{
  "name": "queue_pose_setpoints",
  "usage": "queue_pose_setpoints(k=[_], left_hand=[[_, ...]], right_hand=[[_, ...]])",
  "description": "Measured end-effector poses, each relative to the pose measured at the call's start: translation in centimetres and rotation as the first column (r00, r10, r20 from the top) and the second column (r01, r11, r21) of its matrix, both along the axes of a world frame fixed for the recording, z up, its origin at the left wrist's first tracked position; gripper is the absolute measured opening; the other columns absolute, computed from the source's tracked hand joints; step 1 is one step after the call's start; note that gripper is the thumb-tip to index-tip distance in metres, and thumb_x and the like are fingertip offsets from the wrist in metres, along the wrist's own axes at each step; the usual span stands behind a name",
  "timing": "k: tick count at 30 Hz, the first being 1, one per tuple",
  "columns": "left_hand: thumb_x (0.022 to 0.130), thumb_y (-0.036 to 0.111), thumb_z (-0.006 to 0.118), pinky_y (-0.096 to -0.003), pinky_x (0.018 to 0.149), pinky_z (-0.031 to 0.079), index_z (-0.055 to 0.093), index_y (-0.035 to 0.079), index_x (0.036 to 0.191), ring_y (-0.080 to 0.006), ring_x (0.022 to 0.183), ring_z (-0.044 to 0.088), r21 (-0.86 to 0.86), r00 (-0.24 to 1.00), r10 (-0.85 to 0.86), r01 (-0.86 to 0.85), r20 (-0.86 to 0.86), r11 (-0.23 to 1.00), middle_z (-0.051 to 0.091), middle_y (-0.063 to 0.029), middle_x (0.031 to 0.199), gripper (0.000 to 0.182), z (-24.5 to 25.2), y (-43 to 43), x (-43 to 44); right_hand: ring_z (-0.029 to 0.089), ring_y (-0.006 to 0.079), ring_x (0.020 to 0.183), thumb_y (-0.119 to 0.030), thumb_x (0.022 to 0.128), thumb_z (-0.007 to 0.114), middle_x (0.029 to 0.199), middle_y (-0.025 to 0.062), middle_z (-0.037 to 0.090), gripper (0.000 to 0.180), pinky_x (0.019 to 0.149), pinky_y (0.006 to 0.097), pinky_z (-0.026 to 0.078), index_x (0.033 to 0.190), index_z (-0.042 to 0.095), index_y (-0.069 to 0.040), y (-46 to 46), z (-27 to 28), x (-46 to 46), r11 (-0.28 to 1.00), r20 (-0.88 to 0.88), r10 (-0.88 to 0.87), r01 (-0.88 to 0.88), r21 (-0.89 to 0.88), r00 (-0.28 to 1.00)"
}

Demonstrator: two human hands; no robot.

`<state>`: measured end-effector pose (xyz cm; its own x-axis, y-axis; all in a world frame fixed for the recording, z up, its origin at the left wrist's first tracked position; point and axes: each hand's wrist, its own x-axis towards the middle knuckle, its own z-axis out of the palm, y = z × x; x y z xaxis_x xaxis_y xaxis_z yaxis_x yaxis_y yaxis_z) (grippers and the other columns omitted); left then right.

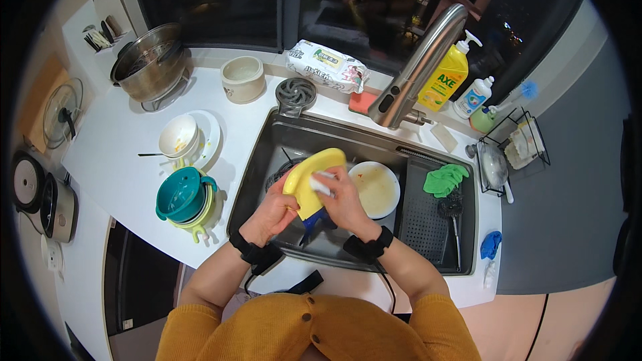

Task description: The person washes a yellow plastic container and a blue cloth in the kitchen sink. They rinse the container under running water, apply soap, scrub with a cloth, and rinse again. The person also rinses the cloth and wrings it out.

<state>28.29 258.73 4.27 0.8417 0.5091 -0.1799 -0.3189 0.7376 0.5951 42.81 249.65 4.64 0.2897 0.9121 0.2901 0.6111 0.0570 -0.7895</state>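
Over the sink (321, 255), my left hand (273, 213) grips the lower left edge of a yellow dish (303, 195) with a dark blue part (315, 223) below it. The dish is tilted. My right hand (346, 203) presses a white wad (322, 183), perhaps tissue or cloth, against its surface. A white plate (375, 189) with food residue lies in the sink just right of my right hand. Behind the yellow dish, a dark wire-like object (283, 173) is partly hidden.
Stacked bowls, a teal one (180, 195) on top, and white bowls on a plate (213, 135) stand left. The steel faucet (421, 65) arches behind the sink. A perforated tray (424, 225) holds a green cloth (445, 180) and a scrubbing brush (454, 220). Bottles (446, 77) line the sill.
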Motion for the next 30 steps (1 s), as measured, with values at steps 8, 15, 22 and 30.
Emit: queue_pose_setpoints(k=[8, 15, 22, 30], left_hand=[[0.055, -0.020, 0.037, -0.0292, 0.089, 0.044, 0.033, 0.007, 0.137, -0.0236, 0.113, 0.050, -0.040, 0.999, -0.019, 0.018, -0.042, 0.999, 0.049, -0.0107, 0.123, 0.087, -0.4, -0.2, 0.3], [0.053, -0.019, 0.039, -0.0276, 0.087, 0.044, 0.032, 0.012, 0.138, -0.0233, 0.113, 0.049, -0.093, 0.998, -0.018, 0.012, -0.060, 0.996, 0.048, -0.0103, 0.124, 0.091, -0.5, 0.0, 0.6], [0.056, -0.018, 0.040, -0.0336, 0.098, 0.038, 0.034, 0.011, 0.137, -0.0254, 0.119, 0.045, -0.054, 0.994, -0.044, 0.039, -0.096, 0.998, 0.044, -0.0101, 0.130, 0.086, -0.1, -0.2, 0.6], [0.082, 0.000, 0.051, -0.0407, 0.097, 0.040, 0.030, 0.005, 0.135, -0.0254, 0.114, 0.050, -0.162, 0.999, -0.038, 0.036, -0.006, 0.986, 0.046, -0.0117, 0.128, 0.057, -0.1, 1.7, -0.4]], right_hand=[[0.056, 0.0262, 0.089, 0.000, 0.076, 0.056, 0.099, 0.0123, 0.053, 0.028, 0.074, 0.0300, 0.046, 0.103, 0.062, -0.004, 0.2, 0.6, 1.0, 0.998, -0.009, 0.005, -0.004, 0.058, 1.000], [0.055, 0.0224, 0.095, 0.001, 0.076, 0.057, 0.103, 0.0104, 0.055, 0.028, 0.078, 0.0287, 0.046, 0.103, 0.062, -0.004, 0.2, -0.1, 1.0, 0.999, -0.194, -0.041, 0.045, 0.019, 0.980], [0.055, 0.0265, 0.096, 0.004, 0.074, 0.053, 0.104, 0.0117, 0.054, 0.030, 0.082, 0.0304, 0.045, 0.101, 0.063, -0.005, 0.2, 0.8, 0.3, 0.983, -0.176, 0.168, -0.152, 0.102, 0.970], [0.055, 0.0273, 0.092, 0.006, 0.066, 0.053, 0.103, 0.0106, 0.054, 0.031, 0.084, 0.0315, 0.043, 0.092, 0.066, -0.006, -1.1, -1.0, 0.5, 0.977, -0.248, 0.209, -0.212, 0.018, 0.946]])
